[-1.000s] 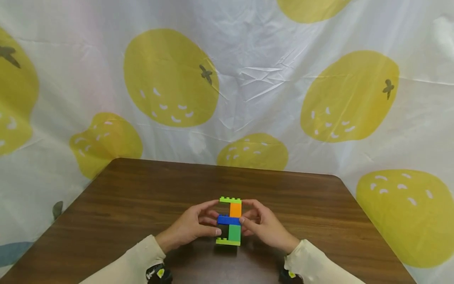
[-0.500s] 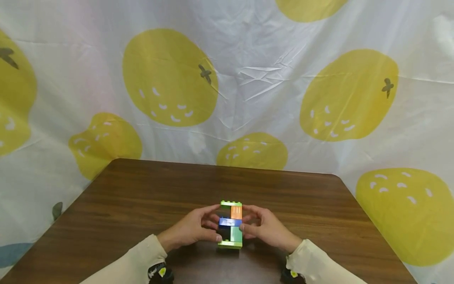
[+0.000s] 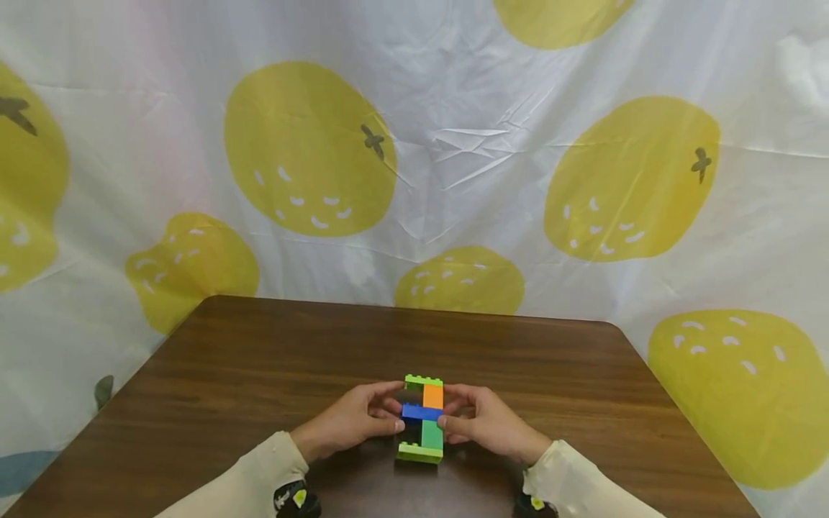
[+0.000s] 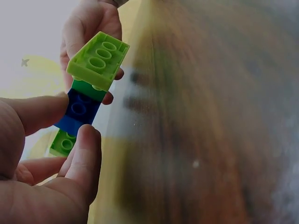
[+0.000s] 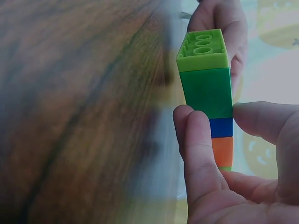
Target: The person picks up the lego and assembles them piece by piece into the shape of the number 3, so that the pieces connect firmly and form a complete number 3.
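Note:
Both hands hold one stack of toy building bricks over the table. Lime bricks form its two ends, one at the far end [image 3: 424, 380] and one nearest the body [image 3: 419, 454]. Between them come an orange brick [image 3: 433, 396], a wider blue brick [image 3: 419, 412] and a green brick [image 5: 207, 93]. My left hand [image 3: 350, 419] pinches the blue brick's overhanging part, thumb and fingertips on opposite faces in the left wrist view. From the other side, my right hand [image 3: 488, 426] grips the stack around the green and blue bricks. Hollow undersides show on the nearer lime brick in both wrist views.
A dark brown wooden table [image 3: 291, 345] with rounded far corners lies under the hands. Behind it hangs a white curtain [image 3: 447, 173] printed with yellow fruit. Black bands [image 3: 298, 499] sit at both cream sleeve cuffs.
Hands and brick stack have come slightly lower in the head view. The stack has tilted a little; a shine on its bricks half a second ago is gone. Both hands keep hold.

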### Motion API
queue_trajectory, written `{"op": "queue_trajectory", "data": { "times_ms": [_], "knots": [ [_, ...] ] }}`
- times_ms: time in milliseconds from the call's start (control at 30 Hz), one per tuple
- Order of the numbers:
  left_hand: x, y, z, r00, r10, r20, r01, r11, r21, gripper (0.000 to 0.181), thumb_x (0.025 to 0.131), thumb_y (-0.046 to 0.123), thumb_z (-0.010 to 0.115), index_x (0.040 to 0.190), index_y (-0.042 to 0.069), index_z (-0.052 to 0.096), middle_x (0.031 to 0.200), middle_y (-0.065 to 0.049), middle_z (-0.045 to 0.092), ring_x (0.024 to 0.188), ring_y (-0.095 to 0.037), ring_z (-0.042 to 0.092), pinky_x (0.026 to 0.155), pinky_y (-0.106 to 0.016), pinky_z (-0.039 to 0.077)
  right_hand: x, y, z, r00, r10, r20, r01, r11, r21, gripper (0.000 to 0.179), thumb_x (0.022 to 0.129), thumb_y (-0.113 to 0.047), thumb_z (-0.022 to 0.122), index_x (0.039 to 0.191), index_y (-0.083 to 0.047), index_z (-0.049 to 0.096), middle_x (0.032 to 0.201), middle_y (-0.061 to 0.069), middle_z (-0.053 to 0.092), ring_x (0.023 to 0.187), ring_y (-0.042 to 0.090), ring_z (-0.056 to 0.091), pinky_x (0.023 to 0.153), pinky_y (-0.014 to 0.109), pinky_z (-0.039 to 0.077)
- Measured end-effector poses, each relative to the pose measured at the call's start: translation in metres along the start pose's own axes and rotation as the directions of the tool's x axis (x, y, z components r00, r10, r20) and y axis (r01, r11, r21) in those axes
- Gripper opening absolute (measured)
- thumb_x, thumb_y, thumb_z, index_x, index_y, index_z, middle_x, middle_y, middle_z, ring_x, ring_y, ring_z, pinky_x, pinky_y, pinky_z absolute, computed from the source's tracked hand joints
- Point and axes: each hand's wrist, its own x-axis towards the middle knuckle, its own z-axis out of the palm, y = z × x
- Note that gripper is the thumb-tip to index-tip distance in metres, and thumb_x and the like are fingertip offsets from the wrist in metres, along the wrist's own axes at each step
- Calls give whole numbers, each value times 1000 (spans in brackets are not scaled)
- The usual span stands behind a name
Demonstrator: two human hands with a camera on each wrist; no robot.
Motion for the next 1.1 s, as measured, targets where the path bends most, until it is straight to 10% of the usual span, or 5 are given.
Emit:
{"op": "queue_trajectory", "data": {
  "times_ms": [1100],
  "knots": [
    [5,-1,-5,997,-72,28,71,997,42,65,96,11,77,151,-8,48,108,-11,74,93,-17,69,84,-30,58,2,-3,-3,998,10,60,-3,994,-112,83,89,-15,84,154,14,40,111,14,72,85,16,74,73,27,61]
  ]
}}
